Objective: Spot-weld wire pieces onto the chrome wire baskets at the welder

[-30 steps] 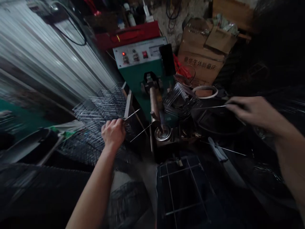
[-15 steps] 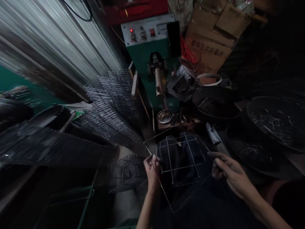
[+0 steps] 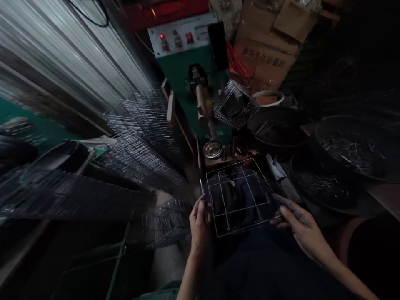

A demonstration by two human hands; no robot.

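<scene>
A rectangular wire frame (image 3: 229, 166) lies around and over a smaller wire grid (image 3: 242, 209) above my dark-clothed lap. My left hand (image 3: 199, 221) is closed at the left side of the frame, thumb and fingers pinched together. Opposite it, my right hand (image 3: 296, 221) pinches the right side near the close corner, index finger stretched along the edge. The exact contact of the fingertips is dim and blurred.
Ahead stands a green machine (image 3: 175, 68) with a metal bowl (image 3: 213, 148) below its arm. Stacked wire racks (image 3: 140, 154) are on the left. At right are dark basins (image 3: 340, 166) of small metal pieces; a cardboard box (image 3: 265, 54) stands behind.
The outer wire frame has turned from a skewed, tilted position to lie nearly in line with the grid. My right hand has shifted slightly. The whole view has moved a little.
</scene>
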